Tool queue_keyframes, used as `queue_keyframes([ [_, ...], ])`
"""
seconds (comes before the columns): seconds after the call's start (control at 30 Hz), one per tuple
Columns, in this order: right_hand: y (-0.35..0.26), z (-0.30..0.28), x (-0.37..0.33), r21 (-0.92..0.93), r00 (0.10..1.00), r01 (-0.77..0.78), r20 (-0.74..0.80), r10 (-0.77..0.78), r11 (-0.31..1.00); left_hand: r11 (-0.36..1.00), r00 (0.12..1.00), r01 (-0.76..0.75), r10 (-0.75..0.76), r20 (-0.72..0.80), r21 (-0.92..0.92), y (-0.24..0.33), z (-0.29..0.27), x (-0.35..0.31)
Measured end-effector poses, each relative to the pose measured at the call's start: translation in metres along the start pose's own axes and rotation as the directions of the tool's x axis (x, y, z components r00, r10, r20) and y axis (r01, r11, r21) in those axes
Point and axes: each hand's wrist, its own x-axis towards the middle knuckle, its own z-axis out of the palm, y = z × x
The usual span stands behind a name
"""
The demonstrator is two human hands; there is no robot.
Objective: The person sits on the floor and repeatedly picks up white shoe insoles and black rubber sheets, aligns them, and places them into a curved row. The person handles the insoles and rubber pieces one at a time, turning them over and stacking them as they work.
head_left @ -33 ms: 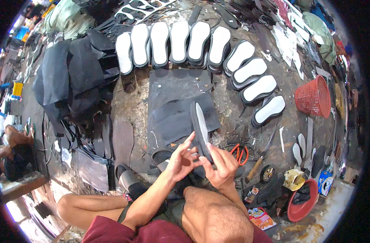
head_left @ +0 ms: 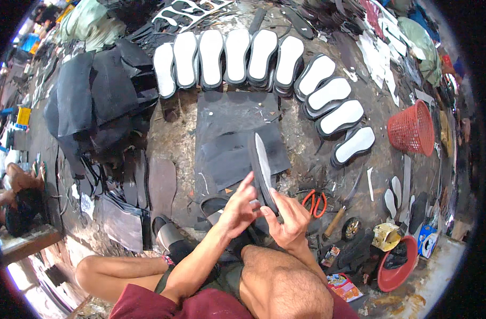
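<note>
A dark shoe sole point(head_left: 260, 165) with a white inner face stands tilted on edge in front of me. Its near end is gripped by my right hand point(head_left: 290, 219), thumb toward me and fingers along the white side. My left hand point(head_left: 239, 211) is on the dark side, fingers apart and the index fingertip close to the sole's edge; whether it touches is unclear. Beneath the sole lies a black sheet point(head_left: 221, 157) on a larger dark board point(head_left: 214, 109). Soles with white tops point(head_left: 236, 56) form an arc beyond it, several of them stacked.
Orange-handled scissors point(head_left: 315, 203) and a wooden-handled knife point(head_left: 335, 222) lie right of my hand. Farther right are a red mesh basket point(head_left: 408, 127), a yellow can point(head_left: 385, 236) and a red basin point(head_left: 400, 276). Black sheets point(head_left: 105, 90) are heaped at left. Another person's legs point(head_left: 22, 183) show far left.
The sole has tipped slightly, its far end moving a little left. My right hand has shifted slightly left with it; the left hand has barely moved.
</note>
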Motion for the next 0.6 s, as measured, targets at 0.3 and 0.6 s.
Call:
queue_keyframes([
  [0.3, -0.015, 0.011, 0.025, -0.137, 0.971, 0.236, 0.077, -0.227, 0.962, 0.98, 0.991, -0.078, 0.096, -0.09, 0.185, 0.036, 0.022, -0.013],
  [0.6, 0.021, -0.01, 0.066, -0.133, 0.998, -0.008, -0.068, -0.001, 0.991, 0.993, 0.962, 0.084, -0.061, 0.267, -0.077, 0.062, -0.024, -0.025],
])
